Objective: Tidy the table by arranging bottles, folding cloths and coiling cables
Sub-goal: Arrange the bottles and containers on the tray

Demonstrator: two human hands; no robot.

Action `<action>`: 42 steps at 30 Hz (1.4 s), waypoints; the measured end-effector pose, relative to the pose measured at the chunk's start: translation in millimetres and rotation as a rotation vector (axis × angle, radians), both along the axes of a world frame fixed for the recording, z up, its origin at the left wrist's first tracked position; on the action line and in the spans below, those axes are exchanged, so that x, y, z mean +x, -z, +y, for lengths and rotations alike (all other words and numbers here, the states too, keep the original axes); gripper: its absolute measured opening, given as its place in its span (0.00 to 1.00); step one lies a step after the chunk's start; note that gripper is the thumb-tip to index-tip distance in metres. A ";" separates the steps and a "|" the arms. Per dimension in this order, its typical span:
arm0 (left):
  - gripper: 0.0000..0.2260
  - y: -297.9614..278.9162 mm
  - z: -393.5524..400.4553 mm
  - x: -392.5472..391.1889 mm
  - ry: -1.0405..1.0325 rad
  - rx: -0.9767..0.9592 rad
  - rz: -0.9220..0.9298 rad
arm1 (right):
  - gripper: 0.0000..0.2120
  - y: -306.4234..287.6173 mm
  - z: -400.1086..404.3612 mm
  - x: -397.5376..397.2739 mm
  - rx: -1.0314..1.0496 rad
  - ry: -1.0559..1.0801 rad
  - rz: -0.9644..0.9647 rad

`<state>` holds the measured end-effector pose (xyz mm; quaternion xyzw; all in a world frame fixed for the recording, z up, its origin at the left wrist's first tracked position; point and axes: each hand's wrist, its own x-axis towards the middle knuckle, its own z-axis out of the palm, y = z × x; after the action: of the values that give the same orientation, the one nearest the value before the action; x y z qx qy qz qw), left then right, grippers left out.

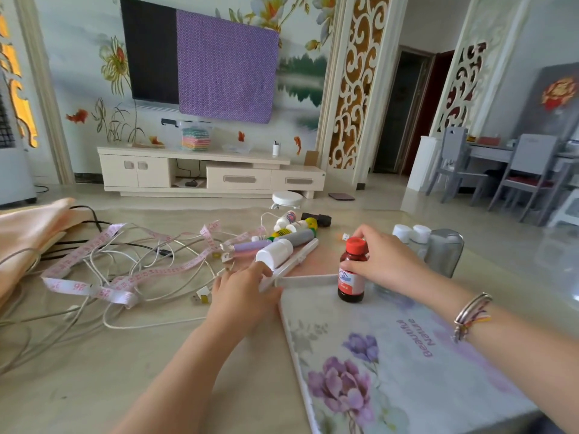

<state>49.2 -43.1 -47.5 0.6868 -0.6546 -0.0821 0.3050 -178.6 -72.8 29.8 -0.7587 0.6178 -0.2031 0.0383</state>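
Observation:
A brown glass bottle (351,270) with a red cap stands upright at the far corner of a flowered tray (407,355). My right hand (383,261) grips it, fingers curled round its cap and shoulder. My left hand (244,292) rests on the tray's white rim, its fingertips touching a white bottle (275,253) that lies on its side. Behind that lie several more bottles (294,233) in a loose heap. A tangle of white cables (125,277) with a pink measuring tape (103,277) spreads over the left of the table. A peach cloth (28,239) lies at the far left.
A grey glass jar (445,252) and two white-capped bottles (410,234) stand just right of the brown bottle. A black cable (91,220) runs by the cloth. Beyond the table are a white stool (286,200), a TV cabinet and grey chairs at the right.

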 end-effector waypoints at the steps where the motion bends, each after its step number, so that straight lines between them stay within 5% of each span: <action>1: 0.15 -0.1 0.4 -0.4 -0.001 -0.004 0.003 | 0.18 1.7 -0.6 -3.3 -0.016 0.013 0.025; 13: 0.15 0.7 3.6 0.8 0.005 -0.029 0.030 | 0.23 5.2 3.0 13.3 -0.254 0.050 0.708; 18: 0.12 -1.7 3.2 7.9 0.041 -0.031 0.179 | 0.09 3.7 -17.2 62.0 -0.285 -0.110 0.357; 27: 0.06 -2.9 -13.2 44.4 -0.112 -0.106 0.305 | 0.33 33.7 -97.3 137.6 0.288 -0.040 0.092; 30: 0.06 -4.5 -15.4 46.2 -0.139 -0.090 0.307 | 0.41 38.1 -99.8 142.1 0.223 -0.041 0.008; 36: 0.05 -5.7 -11.0 42.1 -0.115 -0.080 0.309 | 0.37 33.5 -67.4 121.6 -0.063 -0.207 -0.236; 42: 0.04 -5.5 -3.3 26.2 -0.031 -0.054 0.270 | 0.25 33.0 -28.5 57.1 -0.221 -0.370 0.008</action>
<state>75.4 -46.3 -41.9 0.6713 -0.5986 -0.1515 0.4099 -121.5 -101.4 -3.2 -0.8595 0.4422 -0.2560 -0.0109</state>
